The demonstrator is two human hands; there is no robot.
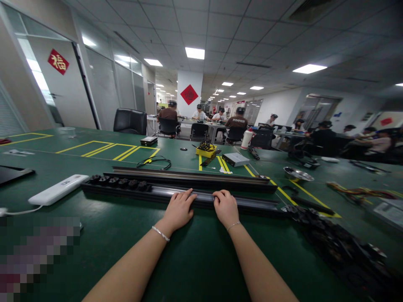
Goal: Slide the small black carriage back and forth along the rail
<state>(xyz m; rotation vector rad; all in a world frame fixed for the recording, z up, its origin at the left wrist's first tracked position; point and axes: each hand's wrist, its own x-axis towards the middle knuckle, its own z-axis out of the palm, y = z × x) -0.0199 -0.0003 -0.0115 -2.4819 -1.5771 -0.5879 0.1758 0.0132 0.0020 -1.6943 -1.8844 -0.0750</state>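
A long black metal channel (261,204) lies across the green table in front of me. Several black sockets (122,183) sit in a row inside its left end. My left hand (179,211) is closed over the channel's near wall right of the sockets, fingers reaching into the channel and thumb low on the near side. Close to its right, my right hand (226,208) grips the same channel with bent fingers held together. The undersides of both hands are hidden. Just behind lies a second long black channel (195,178), touched by neither hand.
A heap of black sockets (343,247) spreads at the right. A white power strip (59,189) lies at the left. Farther back are a yellow box with cables (205,149), a grey metal box (235,159) and a metal bowl (298,173). People sit at distant tables.
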